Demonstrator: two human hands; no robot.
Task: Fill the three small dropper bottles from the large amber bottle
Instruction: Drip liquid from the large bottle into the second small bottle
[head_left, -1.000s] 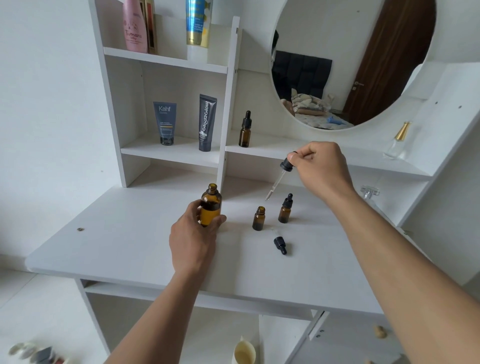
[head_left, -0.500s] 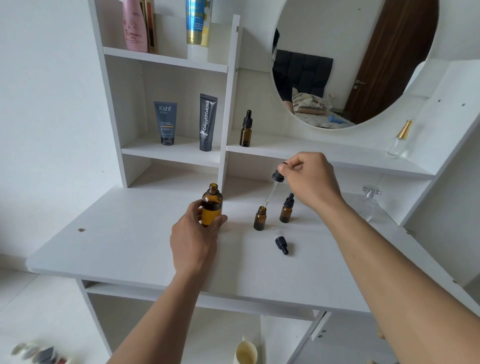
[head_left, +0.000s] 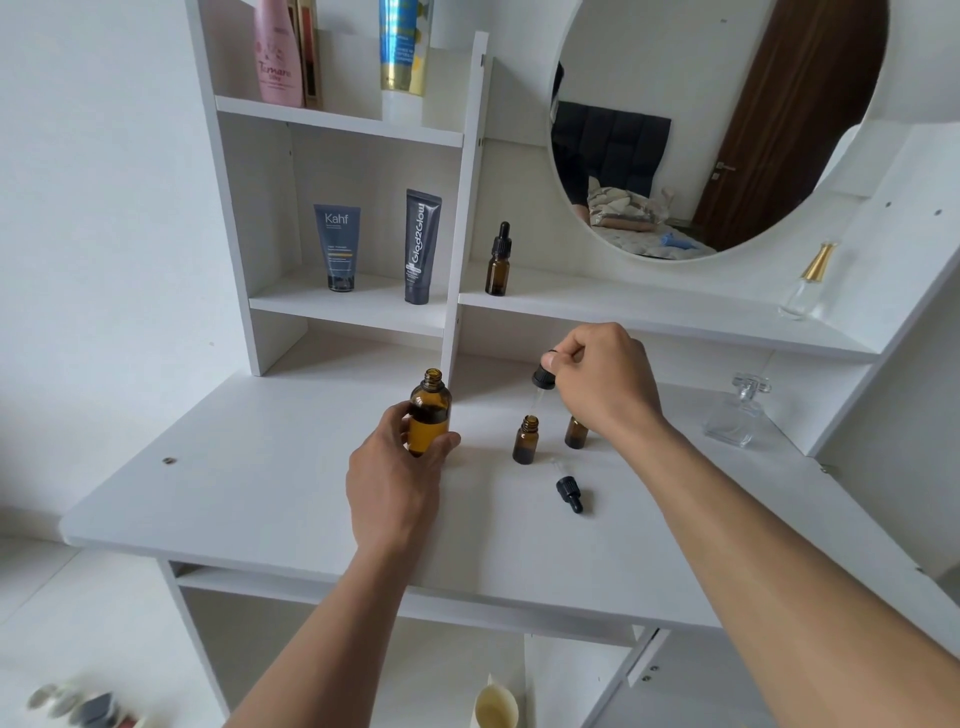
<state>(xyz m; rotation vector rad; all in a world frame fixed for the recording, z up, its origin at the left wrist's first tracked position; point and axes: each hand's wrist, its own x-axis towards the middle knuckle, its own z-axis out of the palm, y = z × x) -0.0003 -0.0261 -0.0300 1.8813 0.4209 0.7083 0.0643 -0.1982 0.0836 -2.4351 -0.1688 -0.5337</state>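
Note:
My left hand (head_left: 395, 473) grips the large amber bottle (head_left: 429, 410), which stands open and upright on the white desk (head_left: 249, 499). My right hand (head_left: 605, 382) pinches the black bulb of a dropper (head_left: 543, 378); its glass tip points down into the neck of an open small amber bottle (head_left: 525, 440). A second small bottle (head_left: 575, 432) stands just right of it, its top hidden behind my right hand. A loose black dropper cap (head_left: 569, 492) lies on the desk in front. A third capped dropper bottle (head_left: 498, 261) stands on the shelf above.
Two dark tubes (head_left: 337, 247) stand on the left shelf, taller bottles (head_left: 279, 54) on the top shelf. A round mirror (head_left: 701, 119) hangs behind. Clear glass perfume bottles sit at the right: one on the desk (head_left: 740, 413), one on the shelf (head_left: 808, 283).
My right hand has brought the dropper down and leftward from mid-air until its tip is at the open small bottle's neck. My left hand stays on the large bottle.

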